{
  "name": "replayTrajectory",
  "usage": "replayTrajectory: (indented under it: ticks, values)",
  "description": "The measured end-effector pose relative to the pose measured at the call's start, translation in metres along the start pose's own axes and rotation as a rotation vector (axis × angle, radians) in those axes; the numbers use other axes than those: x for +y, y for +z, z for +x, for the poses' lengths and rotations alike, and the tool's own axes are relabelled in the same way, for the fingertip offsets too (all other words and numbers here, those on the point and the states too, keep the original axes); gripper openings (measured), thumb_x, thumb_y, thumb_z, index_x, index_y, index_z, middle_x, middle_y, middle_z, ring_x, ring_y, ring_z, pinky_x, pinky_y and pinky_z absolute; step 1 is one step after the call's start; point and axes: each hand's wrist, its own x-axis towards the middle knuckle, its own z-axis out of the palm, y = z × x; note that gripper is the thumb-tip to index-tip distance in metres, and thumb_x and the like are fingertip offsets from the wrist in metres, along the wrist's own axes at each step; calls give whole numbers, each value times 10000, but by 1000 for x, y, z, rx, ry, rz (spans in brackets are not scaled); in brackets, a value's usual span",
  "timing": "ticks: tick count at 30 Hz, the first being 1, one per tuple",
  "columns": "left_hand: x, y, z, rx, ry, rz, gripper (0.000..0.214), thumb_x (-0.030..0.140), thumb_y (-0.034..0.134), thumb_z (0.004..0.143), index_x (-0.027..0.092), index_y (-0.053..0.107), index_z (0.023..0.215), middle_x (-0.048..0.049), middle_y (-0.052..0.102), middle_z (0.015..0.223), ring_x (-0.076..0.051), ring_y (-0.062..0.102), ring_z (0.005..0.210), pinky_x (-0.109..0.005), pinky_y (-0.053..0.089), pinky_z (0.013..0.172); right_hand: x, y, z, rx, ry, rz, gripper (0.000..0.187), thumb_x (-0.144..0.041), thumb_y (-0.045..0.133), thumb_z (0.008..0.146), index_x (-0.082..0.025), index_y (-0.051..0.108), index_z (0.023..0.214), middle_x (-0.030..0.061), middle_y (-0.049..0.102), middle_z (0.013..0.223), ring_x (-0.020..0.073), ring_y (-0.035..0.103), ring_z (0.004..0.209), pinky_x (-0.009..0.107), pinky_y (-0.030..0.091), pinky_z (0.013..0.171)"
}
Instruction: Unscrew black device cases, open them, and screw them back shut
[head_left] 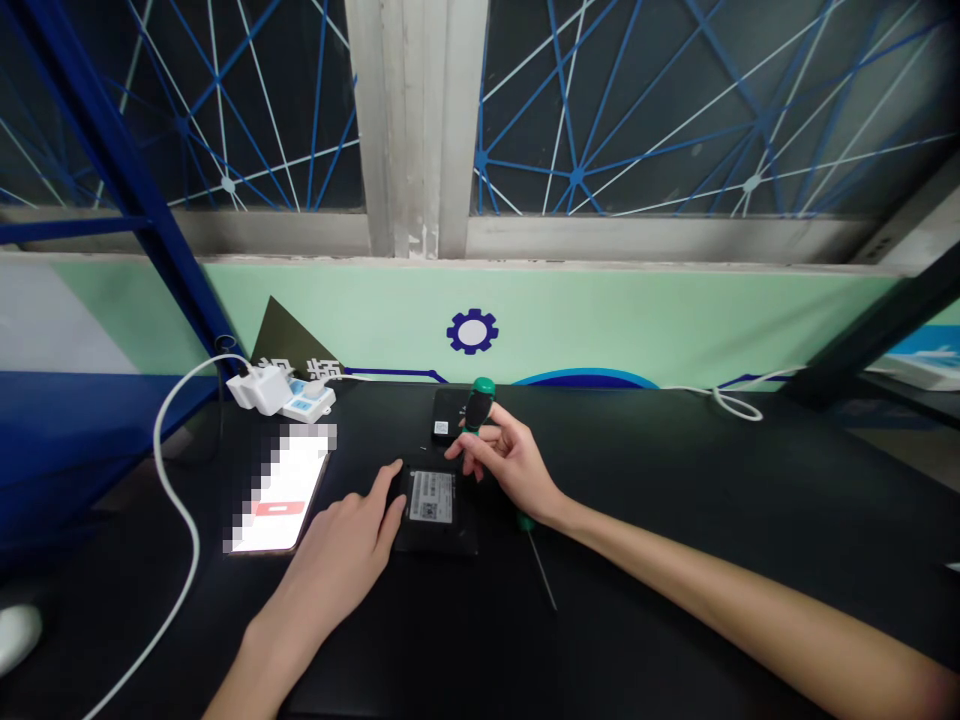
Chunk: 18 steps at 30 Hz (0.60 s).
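A small flat black device point(439, 535) with a white label lies on the dark table point(675, 500). My left hand point(345, 555) rests flat beside it, fingers stretched out and fingertips touching its left edge. My right hand point(510, 465) is closed around the green and black handle of a screwdriver point(478, 402), held upright over the device's far edge; its tip is hidden behind my fingers. A second, thin screwdriver point(541, 572) lies on the table under my right wrist, its handle mostly hidden.
Another small black box point(447, 418) sits just behind the device. A lit phone point(276, 497) lies to the left, with a white charger point(256, 388), a power strip point(309, 402) and a white cable point(176, 500). A white rounded object point(15, 635) sits at the left edge.
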Motion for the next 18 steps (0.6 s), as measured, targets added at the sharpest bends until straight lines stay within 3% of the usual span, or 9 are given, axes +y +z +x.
replayTrajectory:
  ticks: [6, 14, 18]
  values:
    - [0, -1, 0, -9, -4, 1, 516, 387, 251, 1050, 229, 326, 1536, -70, 671, 783, -265, 698, 722, -299, 439, 624, -2, -1, 0, -31, -42, 5, 333, -474, 627, 920, -167, 642, 1049, 39, 673, 817, 107, 531, 558, 240, 450, 487]
    - [0, 0, 1, -7, -7, -10, 507, 394, 245, 1056, 252, 323, 1536, -68, 672, 787, -272, 696, 719, -293, 424, 609, -3, 0, -1, 3, 5, 2, 333, -442, 707, 871, -200, 546, 1034, 8, 702, 749, 100, 547, 535, 219, 442, 487]
    - [-1, 1, 1, -2, -2, -21, 504, 404, 244, 1057, 263, 323, 1535, -69, 674, 787, -274, 693, 715, -296, 422, 611, -1, -1, -1, -19, -34, -2, 282, -445, 644, 920, -189, 570, 1015, 24, 696, 796, 97, 537, 544, 221, 430, 481]
